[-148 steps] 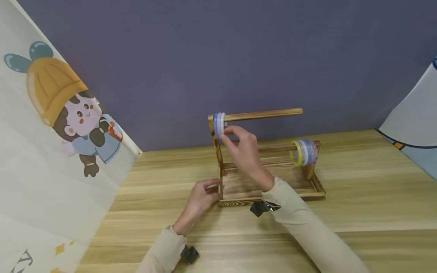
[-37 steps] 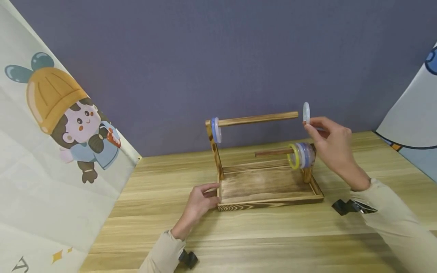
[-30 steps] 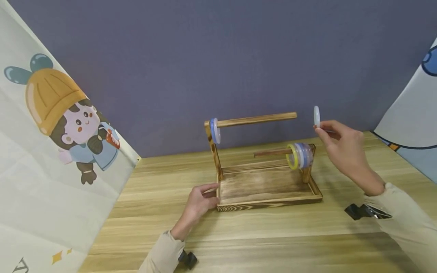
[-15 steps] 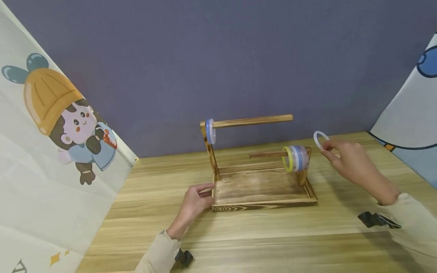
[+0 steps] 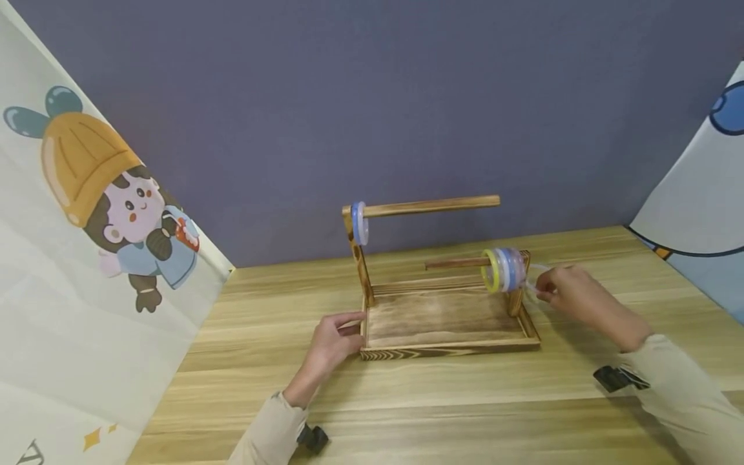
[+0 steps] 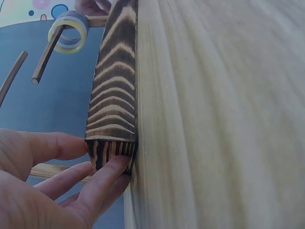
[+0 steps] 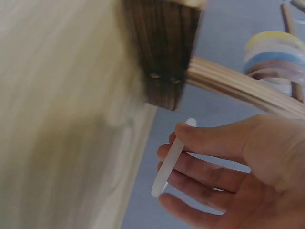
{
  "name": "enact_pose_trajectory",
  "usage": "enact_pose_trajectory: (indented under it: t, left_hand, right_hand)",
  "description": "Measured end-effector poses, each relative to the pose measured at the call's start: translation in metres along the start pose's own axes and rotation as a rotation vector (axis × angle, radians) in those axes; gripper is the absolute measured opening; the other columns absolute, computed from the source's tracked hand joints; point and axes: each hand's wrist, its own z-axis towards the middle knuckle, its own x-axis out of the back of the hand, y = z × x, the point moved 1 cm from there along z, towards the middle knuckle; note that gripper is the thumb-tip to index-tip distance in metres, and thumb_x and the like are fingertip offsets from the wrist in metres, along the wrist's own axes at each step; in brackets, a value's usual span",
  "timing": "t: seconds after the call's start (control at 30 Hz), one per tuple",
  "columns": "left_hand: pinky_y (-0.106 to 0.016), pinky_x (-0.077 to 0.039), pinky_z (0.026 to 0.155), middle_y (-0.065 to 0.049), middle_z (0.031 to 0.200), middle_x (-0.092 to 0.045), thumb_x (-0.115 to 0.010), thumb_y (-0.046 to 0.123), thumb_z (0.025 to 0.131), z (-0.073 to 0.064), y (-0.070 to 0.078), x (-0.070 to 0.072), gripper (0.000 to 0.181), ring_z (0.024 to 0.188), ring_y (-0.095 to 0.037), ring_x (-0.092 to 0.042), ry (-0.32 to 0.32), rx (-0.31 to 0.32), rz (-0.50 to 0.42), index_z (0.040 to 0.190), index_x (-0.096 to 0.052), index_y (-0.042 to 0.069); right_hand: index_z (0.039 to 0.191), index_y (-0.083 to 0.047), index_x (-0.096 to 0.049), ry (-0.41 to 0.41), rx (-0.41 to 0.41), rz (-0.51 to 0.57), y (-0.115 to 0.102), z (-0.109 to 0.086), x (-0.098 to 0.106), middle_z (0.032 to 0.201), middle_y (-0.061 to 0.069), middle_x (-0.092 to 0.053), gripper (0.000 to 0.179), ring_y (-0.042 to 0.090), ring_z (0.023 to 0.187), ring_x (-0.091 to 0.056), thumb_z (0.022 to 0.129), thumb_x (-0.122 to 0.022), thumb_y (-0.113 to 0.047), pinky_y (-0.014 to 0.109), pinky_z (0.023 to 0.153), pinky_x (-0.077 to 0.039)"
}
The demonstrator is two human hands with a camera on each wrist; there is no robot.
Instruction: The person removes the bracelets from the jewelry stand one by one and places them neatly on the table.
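My right hand (image 5: 572, 292) pinches a white bangle (image 7: 169, 167) between thumb and fingers, just right of the stand's right post. In the head view the bangle is partly hidden by the fingers. A yellow bangle (image 5: 491, 271) and several blue, white and purplish ones hang together on the lower rod (image 5: 456, 263), against that post. On the upper rod (image 5: 433, 206), a blue bangle (image 5: 355, 223) and a pale one (image 5: 363, 224) sit at the left post. My left hand (image 5: 328, 342) touches the left end of the wooden stand (image 5: 447, 352) with extended fingers.
The stand has a shallow base tray with a raised rim and rests on a wood-grain table (image 5: 407, 407). Behind it rises a dark blue-grey wall (image 5: 372, 116). A cartoon-printed sheet (image 5: 70, 336) borders the left, another printed sheet (image 5: 697, 200) the right.
My right hand has drawn the white bangle off the upper rod, carried it right, turned it and lowered it beside the right post. The left hand has stayed at the stand's left end.
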Motion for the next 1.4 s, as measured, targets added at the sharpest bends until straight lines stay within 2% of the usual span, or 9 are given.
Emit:
enact_pose_trajectory:
  t: [0.2, 0.53, 0.73, 0.97, 1.4]
  left_hand:
    - [-0.032, -0.060, 0.077, -0.031, 0.129, -0.060, -0.064, -0.011, 0.077, 0.002, -0.002, 0.001, 0.049, 0.119, -0.043, -0.059, -0.004, 0.008, -0.002, 0.126, -0.063, -0.009]
    - [-0.034, -0.060, 0.080, -0.030, 0.128, -0.061, -0.064, -0.010, 0.077, 0.004, -0.006, 0.002, 0.049, 0.119, -0.042, -0.060, -0.004, -0.002, -0.009, 0.126, -0.063, -0.009]
    - [-0.036, -0.060, 0.082, -0.032, 0.127, -0.060, -0.064, -0.010, 0.076, 0.004, -0.007, 0.001, 0.050, 0.118, -0.043, -0.060, -0.012, -0.006, -0.025, 0.126, -0.062, -0.011]
    - [-0.035, -0.059, 0.083, -0.033, 0.127, -0.060, -0.063, -0.010, 0.077, 0.003, -0.005, 0.001, 0.050, 0.119, -0.043, -0.059, -0.018, -0.010, -0.027, 0.127, -0.061, -0.011]
    - [-0.035, -0.060, 0.080, -0.034, 0.124, -0.061, -0.063, -0.011, 0.076, 0.003, -0.005, 0.000, 0.049, 0.117, -0.044, -0.060, -0.002, -0.020, -0.049, 0.125, -0.061, -0.013]
  right_hand:
    - [0.075, -0.003, -0.073, -0.035, 0.017, 0.009, 0.007, -0.001, -0.010, 0.073, 0.005, -0.070, 0.007, 0.023, 0.066, -0.065, 0.079, -0.074, 0.003, 0.043, 0.060, -0.057]
    - [0.065, -0.013, -0.069, -0.021, 0.061, -0.004, 0.011, -0.002, -0.018, 0.067, -0.004, -0.066, 0.023, 0.011, 0.061, -0.058, 0.079, -0.074, 0.004, 0.035, 0.055, -0.052]
    - [0.064, -0.014, -0.070, -0.040, 0.066, -0.003, 0.012, -0.001, -0.020, 0.065, -0.005, -0.065, 0.024, 0.009, 0.061, -0.053, 0.077, -0.074, 0.006, 0.032, 0.054, -0.048]
    - [0.072, -0.004, -0.072, -0.038, 0.046, 0.012, 0.015, -0.002, -0.023, 0.072, 0.004, -0.070, 0.011, 0.016, 0.064, -0.062, 0.075, -0.076, 0.006, 0.036, 0.057, -0.055]
    - [0.073, -0.005, -0.072, -0.047, 0.045, 0.015, 0.019, -0.001, -0.025, 0.073, 0.005, -0.070, 0.012, 0.024, 0.067, -0.066, 0.072, -0.074, 0.007, 0.042, 0.060, -0.057]
